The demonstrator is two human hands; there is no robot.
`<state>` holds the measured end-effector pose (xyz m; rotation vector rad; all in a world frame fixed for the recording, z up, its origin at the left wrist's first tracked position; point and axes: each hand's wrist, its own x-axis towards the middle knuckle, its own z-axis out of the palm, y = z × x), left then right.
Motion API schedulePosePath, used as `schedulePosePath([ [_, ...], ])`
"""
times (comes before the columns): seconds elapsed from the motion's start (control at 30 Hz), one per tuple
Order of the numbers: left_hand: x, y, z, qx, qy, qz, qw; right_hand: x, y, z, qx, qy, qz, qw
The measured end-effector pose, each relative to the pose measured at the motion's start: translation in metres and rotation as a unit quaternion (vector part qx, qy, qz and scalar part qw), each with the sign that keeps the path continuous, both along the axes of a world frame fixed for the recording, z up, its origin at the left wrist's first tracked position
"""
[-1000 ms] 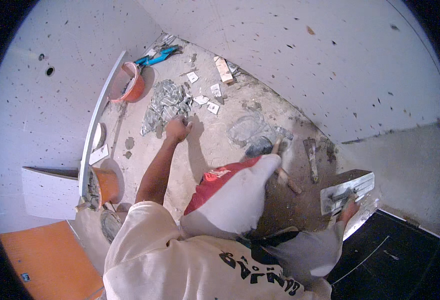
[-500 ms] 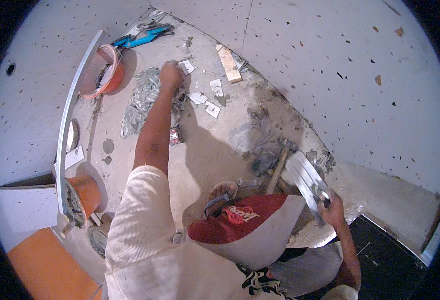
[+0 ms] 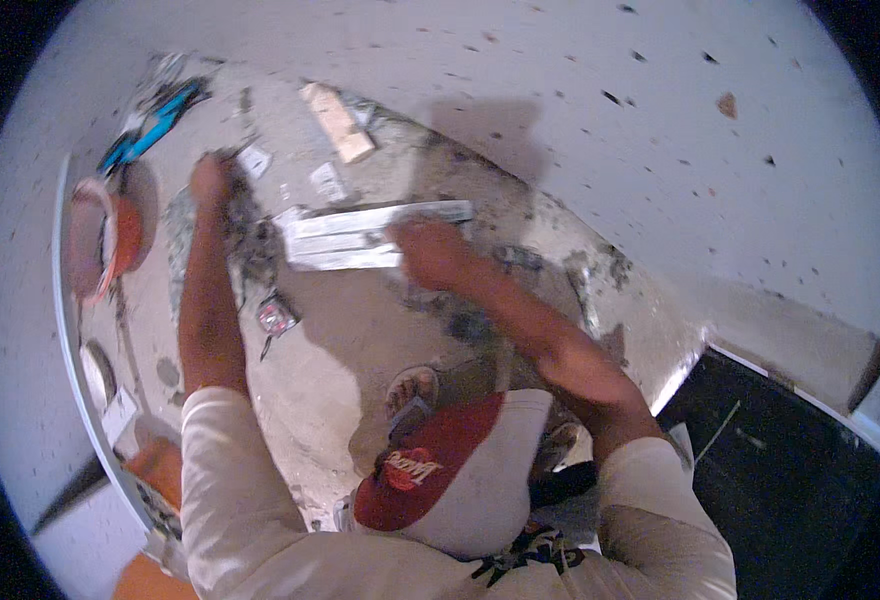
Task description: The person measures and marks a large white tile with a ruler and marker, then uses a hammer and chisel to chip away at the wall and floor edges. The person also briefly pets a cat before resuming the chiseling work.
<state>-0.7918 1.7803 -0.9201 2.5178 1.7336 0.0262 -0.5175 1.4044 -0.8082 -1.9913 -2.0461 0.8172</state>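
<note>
My right hand [image 3: 427,250] is closed around the handle of a long silver plastering trowel [image 3: 345,235], whose ridged back shows above the floor. Its left end lies close to white tile pieces. Farther off on the left, my left hand [image 3: 212,182] is closed, low over the far side of a crumpled grey plastic sheet [image 3: 250,235]. Blur and the hand itself hide what its fingers hold, if anything. A white tile scrap [image 3: 254,161] lies just right of that hand. Between my forearms sits a red and black tape measure [image 3: 276,316].
An orange bucket [image 3: 125,235] stands left, beside a long metal straightedge [image 3: 72,330]. A blue tool [image 3: 160,122] lies at the far left. A wood block [image 3: 338,122] rests near the speckled wall [image 3: 660,140]. My sandalled foot [image 3: 412,392] and a dark panel [image 3: 760,470] are nearer.
My right hand has carried the trowel from the lower right forward and left, over the middle of the floor. The whole view has shifted; my left hand stays by the grey sheet.
</note>
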Motion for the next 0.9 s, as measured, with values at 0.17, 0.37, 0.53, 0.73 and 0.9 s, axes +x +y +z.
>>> schedulePosePath([
  [0.17, -0.021, 0.007, -0.008, 0.035, 0.082, -0.091, 0.992, -0.002, -0.012, 0.001, 0.121, -0.018, 0.017, 0.992],
  [0.37, -0.003, -0.015, 0.049, 0.066, 0.111, -0.07, 0.989, 0.024, -0.109, 0.021, 0.006, -0.017, -0.248, 0.969],
  [0.53, -0.004, -0.041, 0.07, 0.091, -0.254, 0.083, 0.959, 0.023, -0.161, 0.008, -0.098, 0.041, -0.355, 0.929],
  [0.73, 0.008, -0.144, 0.11, -0.331, -0.68, 0.173, 0.631, 0.012, -0.19, 0.014, -0.074, 0.034, -0.407, 0.91],
  [0.9, 0.118, -0.287, 0.181, -0.459, -0.614, 0.098, 0.634, 0.032, -0.212, -0.031, -0.076, 0.138, -0.524, 0.837],
])
